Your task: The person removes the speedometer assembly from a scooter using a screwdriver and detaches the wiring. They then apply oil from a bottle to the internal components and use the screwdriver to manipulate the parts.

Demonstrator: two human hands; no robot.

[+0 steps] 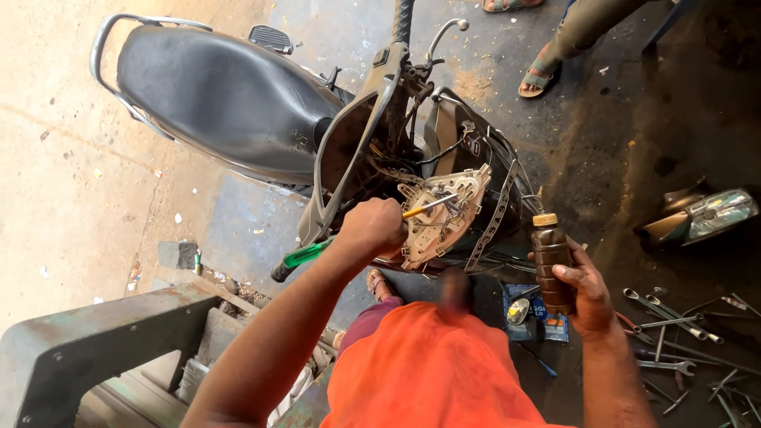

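- A grey metal bench [79,349] fills the lower left; its near end is cut off by the frame edge.
- The scooter's black seat [222,95] lies behind it, whole and in plain view.
- The left hand [372,228] is closed in a fist round a screwdriver [317,250]; only the green handle end and the yellow shank [424,208] show, the middle is hidden in the fist.
- The shank's tip rests on the pale panel [444,218] of the opened scooter front; the exact spot is hard to make out among wires.
- An orange shirt [428,372] hides the floor below the panel.
- The right hand [583,289] grips a brown bottle [551,257] upright, just right of the panel; fingers cover its lower part.
- Spanners [674,325] lie scattered on the dark floor at right, some cut off.
- A headlamp unit [705,215] lies beyond them.
- Another person's sandalled foot [537,78] stands at top, the leg cut off.
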